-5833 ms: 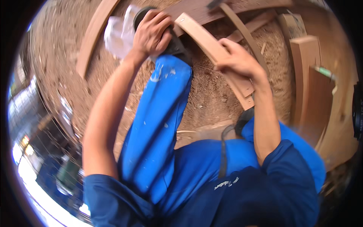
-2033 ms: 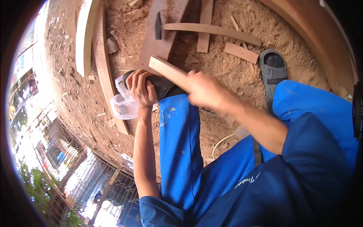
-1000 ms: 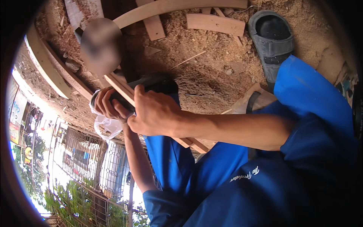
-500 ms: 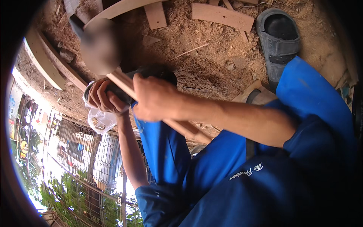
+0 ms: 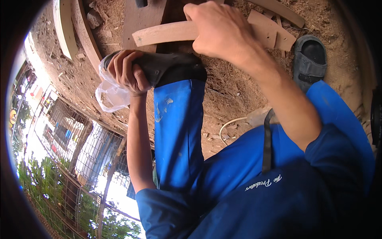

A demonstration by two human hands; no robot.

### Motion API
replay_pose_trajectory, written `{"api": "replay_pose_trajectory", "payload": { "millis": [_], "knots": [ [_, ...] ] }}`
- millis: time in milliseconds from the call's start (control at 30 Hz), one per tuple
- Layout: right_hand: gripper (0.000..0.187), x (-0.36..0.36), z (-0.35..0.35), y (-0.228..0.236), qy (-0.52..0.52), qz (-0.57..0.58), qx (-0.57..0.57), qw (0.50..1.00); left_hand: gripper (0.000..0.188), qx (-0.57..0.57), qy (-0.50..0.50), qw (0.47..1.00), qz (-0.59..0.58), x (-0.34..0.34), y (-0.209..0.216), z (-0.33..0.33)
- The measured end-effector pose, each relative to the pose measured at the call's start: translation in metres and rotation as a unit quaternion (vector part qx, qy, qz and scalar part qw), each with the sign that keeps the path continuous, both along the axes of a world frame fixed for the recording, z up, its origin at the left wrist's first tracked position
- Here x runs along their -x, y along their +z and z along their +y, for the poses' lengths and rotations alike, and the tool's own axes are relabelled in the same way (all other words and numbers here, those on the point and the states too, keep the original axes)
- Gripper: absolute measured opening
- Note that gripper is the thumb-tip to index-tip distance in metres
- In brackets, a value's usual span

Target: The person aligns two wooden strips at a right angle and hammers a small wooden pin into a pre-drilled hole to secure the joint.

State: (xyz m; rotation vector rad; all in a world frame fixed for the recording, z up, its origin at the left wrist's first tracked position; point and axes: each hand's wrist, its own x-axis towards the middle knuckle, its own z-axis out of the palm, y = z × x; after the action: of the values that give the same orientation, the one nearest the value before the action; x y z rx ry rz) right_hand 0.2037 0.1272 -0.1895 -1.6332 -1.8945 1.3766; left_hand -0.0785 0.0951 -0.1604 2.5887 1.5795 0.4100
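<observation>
My right hand (image 5: pixel 223 34) is closed round a pale, gently curved piece of wood (image 5: pixel 165 34), whose squared end points left. Toward the left, my left hand (image 5: pixel 129 71) has its fingers curled over a clear plastic bag (image 5: pixel 113 95), against the front of the black shoe (image 5: pixel 171 67) at the end of my blue trouser leg (image 5: pixel 175 119). The bag hangs below the fingers and also wraps the shoe's tip. Part of the curved wood is hidden behind my right hand.
A flat board (image 5: pixel 141 24) lies behind the held wood. Other wood offcuts (image 5: pixel 274 34) are at the top right, and long curved strips (image 5: pixel 63 28) at the upper left. A dark sandal (image 5: pixel 310 59) is at the right. Wire fencing (image 5: pixel 91 155) stands lower left.
My right hand has moved up and right with the wood, which has turned from slanting to nearly level. My left hand stays at the shoe with the bag. A blurred shape at upper left is gone.
</observation>
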Motion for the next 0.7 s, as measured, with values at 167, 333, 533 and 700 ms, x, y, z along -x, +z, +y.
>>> {"api": "replay_pose_trajectory", "payload": {
  "millis": [167,333,533,700],
  "knots": [
    [0.029,0.004,0.003,-0.012,0.056,0.009,0.011,0.998,0.03,-0.004,0.01,1.0,-0.013,0.007,0.001,-0.002],
    [0.039,0.033,-0.052,-0.04,0.006,0.023,0.034,0.999,0.026,-0.028,0.008,0.998,-0.053,0.01,-0.005,-0.001],
    [0.039,0.04,-0.059,-0.045,0.002,0.012,-0.006,1.0,0.023,-0.049,0.004,0.997,-0.067,0.011,-0.002,-0.006],
    [0.033,0.044,-0.05,-0.034,0.011,-0.043,0.035,0.998,0.021,-0.072,0.008,0.994,-0.078,0.014,-0.003,-0.005]
  ]
}}
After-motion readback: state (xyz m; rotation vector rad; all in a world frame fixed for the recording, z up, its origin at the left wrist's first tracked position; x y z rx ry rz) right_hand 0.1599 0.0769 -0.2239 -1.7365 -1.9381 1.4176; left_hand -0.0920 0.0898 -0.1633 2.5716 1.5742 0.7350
